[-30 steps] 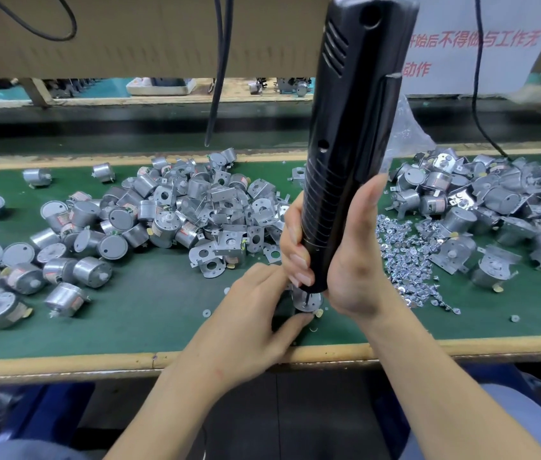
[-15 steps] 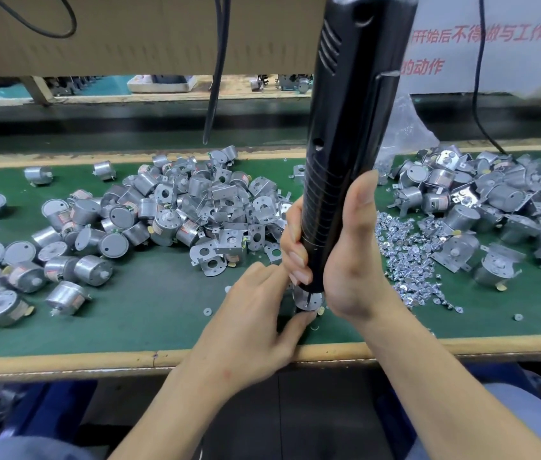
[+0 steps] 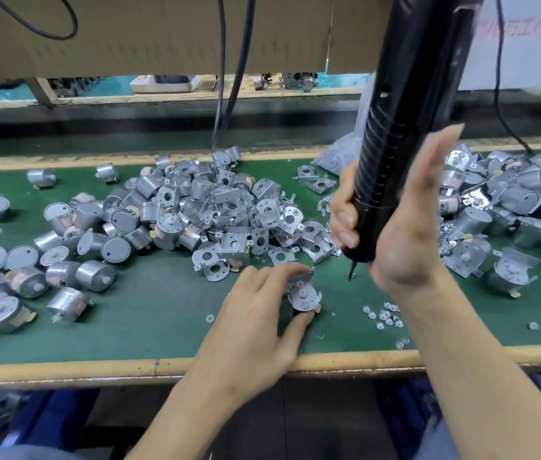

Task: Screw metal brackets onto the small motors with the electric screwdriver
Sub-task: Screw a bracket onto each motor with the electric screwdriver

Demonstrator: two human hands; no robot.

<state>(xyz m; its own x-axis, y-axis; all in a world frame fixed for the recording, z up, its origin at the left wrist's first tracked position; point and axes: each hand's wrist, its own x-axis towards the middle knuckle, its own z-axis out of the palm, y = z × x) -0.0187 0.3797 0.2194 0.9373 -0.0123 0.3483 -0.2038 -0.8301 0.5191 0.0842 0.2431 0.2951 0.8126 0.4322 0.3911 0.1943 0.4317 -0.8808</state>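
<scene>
Pinched a small motor (image 3: pixel 303 295), metal bracket (image 3: pixel 299 283) on top, in the left grip (image 3: pixel 256 313), low on the green surface (image 3: pixel 149 310) near its wooden front edge (image 3: pixel 63 366). Clenched the right grip (image 3: pixel 405 234) round the electric screwdriver (image 3: pixel 405 127); held it upright, bit (image 3: pixel 351 272) in the air just right of the motor, apart from it. Had bare green room between the middle heap (image 3: pixel 202 214) and that edge, with loose screws (image 3: pixel 383 315) scattered just right of the motor.
</scene>
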